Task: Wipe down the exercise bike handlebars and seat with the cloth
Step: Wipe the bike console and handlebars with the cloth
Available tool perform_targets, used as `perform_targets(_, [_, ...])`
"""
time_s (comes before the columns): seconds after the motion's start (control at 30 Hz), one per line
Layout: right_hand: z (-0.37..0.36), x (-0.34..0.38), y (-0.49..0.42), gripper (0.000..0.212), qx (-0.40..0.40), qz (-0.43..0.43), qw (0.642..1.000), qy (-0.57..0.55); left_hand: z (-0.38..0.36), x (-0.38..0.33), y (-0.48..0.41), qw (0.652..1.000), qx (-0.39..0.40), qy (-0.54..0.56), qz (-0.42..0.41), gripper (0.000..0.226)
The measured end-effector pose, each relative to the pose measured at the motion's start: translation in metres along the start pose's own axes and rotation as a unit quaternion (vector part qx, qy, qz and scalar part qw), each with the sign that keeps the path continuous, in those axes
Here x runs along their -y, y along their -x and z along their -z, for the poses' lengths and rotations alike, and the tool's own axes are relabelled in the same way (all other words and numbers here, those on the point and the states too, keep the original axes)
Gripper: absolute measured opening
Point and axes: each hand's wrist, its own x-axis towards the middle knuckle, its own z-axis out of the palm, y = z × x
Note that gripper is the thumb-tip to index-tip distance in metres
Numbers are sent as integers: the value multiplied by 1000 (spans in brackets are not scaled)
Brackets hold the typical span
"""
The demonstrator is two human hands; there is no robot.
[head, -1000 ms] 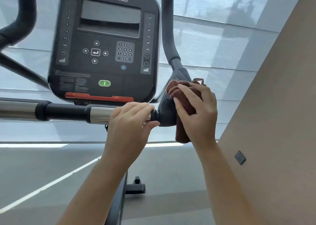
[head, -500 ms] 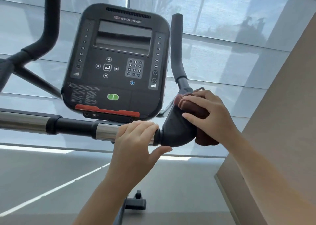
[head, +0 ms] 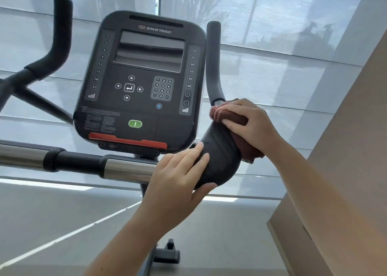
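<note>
The bike's handlebar (head: 125,168) runs across the view as a chrome and black bar, ending at the right in a black padded bend (head: 219,162) that rises into an upright grip (head: 212,66). My left hand (head: 178,181) wraps around the bar where it meets the bend, thumb underneath. My right hand (head: 249,127) presses a folded reddish-brown cloth (head: 245,137) against the upper right side of the bend. Part of the cloth is hidden under my fingers. The seat is out of view.
The black console (head: 142,82) with screen, keypad and green button stands just left of my right hand. A second upright grip (head: 60,34) rises at far left. A beige wall (head: 345,171) stands close on the right. Window blinds fill the background; the bike's base (head: 167,254) shows below.
The camera has tilted, shifting the bike lower and rightward in view. My right hand with the cloth has slid up around the bend. My left hand has moved right onto the bend's base.
</note>
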Motion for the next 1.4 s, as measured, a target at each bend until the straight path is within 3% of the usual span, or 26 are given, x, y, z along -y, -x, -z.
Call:
perform_targets(0.17, [-1, 9, 61, 31, -29, 24, 999, -16, 6, 2, -7, 1000, 24, 17, 1, 50])
perform_targets(0.3, [8, 8, 67, 28, -5, 45, 998, -37, 14, 2, -25, 999, 48, 22, 12, 58])
perform_targets(0.53, [-3, -25, 21, 32, -96, 14, 993, -68, 10, 23, -72, 989, 88, 105, 47, 60])
perform_targets(0.7, [-17, -47, -13, 31, -90, 36, 986, -134, -7, 38, -103, 993, 99, 71, 1, 51])
perform_targets(0.9, [-28, -80, -70, 30, -70, 117, 986, -94, -21, 53, -127, 991, 126, 18, -36, 53])
perform_targets(1.1, [-36, -104, -151, 29, -111, 134, 983, -57, -30, 52, -134, 958, 180, 209, 81, 56])
perform_targets(1.3, [-50, -109, -74, 28, -116, 99, 949, -276, -29, 48, -142, 909, 197, 318, 181, 43])
perform_targets(1.4, [-55, -110, -68, 27, -139, 139, 942, -272, -28, 49, -146, 892, 204, 354, 195, 40])
